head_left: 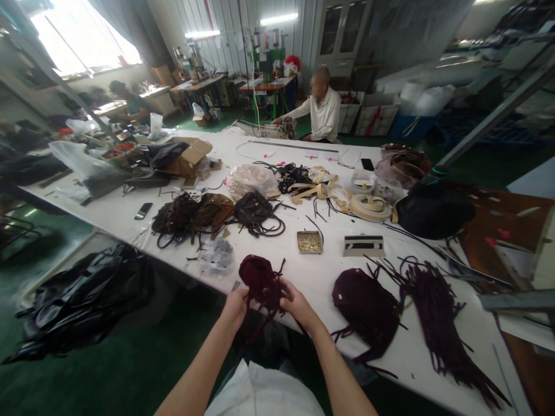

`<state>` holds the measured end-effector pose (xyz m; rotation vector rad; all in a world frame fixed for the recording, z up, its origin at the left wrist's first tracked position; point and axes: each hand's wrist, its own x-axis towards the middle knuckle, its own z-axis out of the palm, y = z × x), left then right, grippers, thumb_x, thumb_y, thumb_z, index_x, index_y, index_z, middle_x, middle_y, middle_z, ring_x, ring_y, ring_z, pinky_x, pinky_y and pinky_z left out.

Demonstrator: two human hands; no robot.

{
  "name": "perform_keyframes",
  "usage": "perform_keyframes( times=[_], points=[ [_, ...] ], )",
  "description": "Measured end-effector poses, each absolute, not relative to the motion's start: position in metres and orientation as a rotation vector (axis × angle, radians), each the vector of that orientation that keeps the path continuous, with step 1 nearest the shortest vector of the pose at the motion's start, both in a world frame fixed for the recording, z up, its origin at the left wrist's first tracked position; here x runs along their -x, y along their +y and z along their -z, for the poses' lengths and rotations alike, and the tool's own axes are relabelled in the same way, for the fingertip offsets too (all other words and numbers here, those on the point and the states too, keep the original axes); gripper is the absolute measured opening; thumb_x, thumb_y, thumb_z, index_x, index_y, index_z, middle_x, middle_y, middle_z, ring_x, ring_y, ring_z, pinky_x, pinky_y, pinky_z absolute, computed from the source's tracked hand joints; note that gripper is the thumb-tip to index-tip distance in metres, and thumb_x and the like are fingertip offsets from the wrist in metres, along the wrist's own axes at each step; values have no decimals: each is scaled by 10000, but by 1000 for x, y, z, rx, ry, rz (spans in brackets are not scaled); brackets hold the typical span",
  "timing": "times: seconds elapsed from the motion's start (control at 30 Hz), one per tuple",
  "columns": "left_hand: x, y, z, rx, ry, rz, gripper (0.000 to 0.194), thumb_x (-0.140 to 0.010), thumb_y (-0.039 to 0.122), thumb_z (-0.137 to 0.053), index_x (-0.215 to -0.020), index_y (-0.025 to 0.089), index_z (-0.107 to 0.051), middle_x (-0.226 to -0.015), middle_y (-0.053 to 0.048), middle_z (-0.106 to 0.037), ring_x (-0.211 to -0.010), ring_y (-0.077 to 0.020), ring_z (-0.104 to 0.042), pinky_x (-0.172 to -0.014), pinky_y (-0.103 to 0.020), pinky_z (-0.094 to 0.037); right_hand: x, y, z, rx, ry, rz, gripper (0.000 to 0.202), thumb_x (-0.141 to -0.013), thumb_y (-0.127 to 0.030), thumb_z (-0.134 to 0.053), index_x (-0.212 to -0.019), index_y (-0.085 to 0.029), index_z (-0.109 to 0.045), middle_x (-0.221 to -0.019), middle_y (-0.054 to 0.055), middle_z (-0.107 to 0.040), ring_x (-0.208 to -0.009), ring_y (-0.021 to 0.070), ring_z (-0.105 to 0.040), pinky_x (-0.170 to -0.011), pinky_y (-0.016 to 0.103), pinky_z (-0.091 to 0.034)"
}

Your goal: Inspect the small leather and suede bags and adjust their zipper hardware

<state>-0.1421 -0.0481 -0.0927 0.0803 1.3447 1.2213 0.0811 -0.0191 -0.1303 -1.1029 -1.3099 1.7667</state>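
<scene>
A small dark red bag (263, 282) with thin straps is held up at the near edge of the white table (295, 263). My left hand (236, 305) grips its left side, and my right hand (295, 301) has fingers closed on its right side. Straps dangle below the bag between my hands. To the right lie a larger dark maroon bag (366, 309) and a bundle of maroon fringe strips (440, 323). Beyond the held bag stands a small box of gold-coloured metal pieces (309, 242). Clear plastic bags (215, 254) lie to its left.
Brown and black bags (255, 211), beige strap rolls (368, 207), a phone (143, 211) and a box with black strips (363, 245) cover the middle. A person in a white shirt (325, 112) sits across the table. Black material (95, 294) lies at the lower left.
</scene>
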Motion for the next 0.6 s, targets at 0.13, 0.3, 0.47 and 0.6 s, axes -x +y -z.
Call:
perform_keyframes(
  times=[0.13,0.3,0.47,0.6],
  points=[
    [141,-30,67,-106,1318,-1171,103,-888,49,-643,-940,86,-723,-1065,-207,-792,-960,-272,-786,-915,-413,-695,-65,-35,132,1124,-1324,-1674,950,-503,-380,-1043,-1379,-241,-706,-1302,83,-802,-1220,350,-725,-1130,541,-557],
    [146,-4,3,-349,1202,-1163,156,-919,260,-785,-945,115,-732,-1147,-226,-788,-1126,-335,-767,-1100,-497,-620,-38,-31,118,1203,-1028,-1591,542,-854,-525,-825,-1268,-181,-759,-1264,119,-818,-1186,330,-747,-1132,545,-572],
    [211,-11,-49,-569,1472,-1364,505,-806,526,-936,-1110,180,-729,-1237,-127,-752,-1332,-327,-646,-1290,-487,-417,-64,-11,102,885,-480,-1930,587,-894,-483,-843,-1382,-190,-700,-1378,110,-778,-1264,311,-742,-1195,522,-561],
    [253,-42,-31,-384,1703,-1321,795,-654,532,-1041,-1270,248,-626,-1481,-144,-620,-1559,-373,-413,-1334,-625,-273,-80,-7,115,774,-222,-2140,500,-903,-544,-804,-1245,-182,-766,-1269,125,-820,-1305,338,-728,-1143,542,-611]
  ],
)
